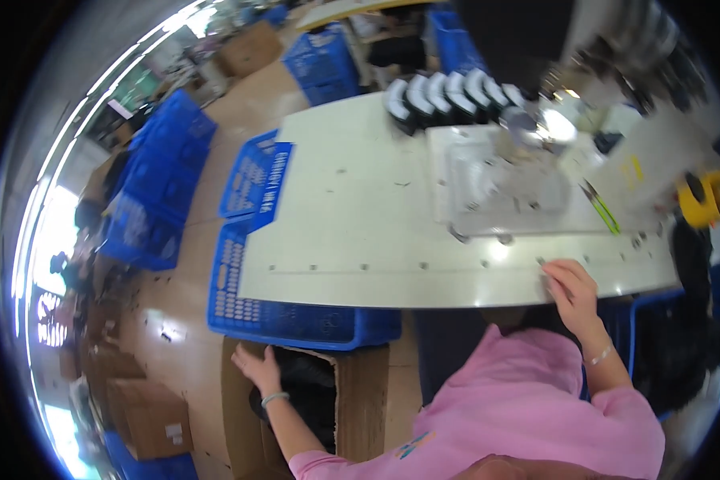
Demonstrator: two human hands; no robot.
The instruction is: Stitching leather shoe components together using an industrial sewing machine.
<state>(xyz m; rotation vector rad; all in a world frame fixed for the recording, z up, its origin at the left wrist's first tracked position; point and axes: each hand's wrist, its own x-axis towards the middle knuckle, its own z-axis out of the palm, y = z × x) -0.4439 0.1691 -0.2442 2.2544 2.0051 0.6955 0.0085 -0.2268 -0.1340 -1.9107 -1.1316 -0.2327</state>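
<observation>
Head view: left hand point(258, 370), fingers spread and empty, reached over an open cardboard box point(360, 400) holding dark bagged contents; right hand point(572, 290), fingers curled on a small part point(542, 264) at the glossy white table point(352, 240) edge; beyond, a metal jig point(504, 188) and black-and-white parts point(448, 96) stood in a row, work seemingly ongoing

Two hands show: the left hand point(258, 370) over one open box point(352, 400), the right hand point(572, 290) on one table point(352, 232). Beyond the right hand stand six black-and-white parts point(448, 94), perhaps seven given the blur. Near the left hand sit two blue crates point(292, 320).
</observation>
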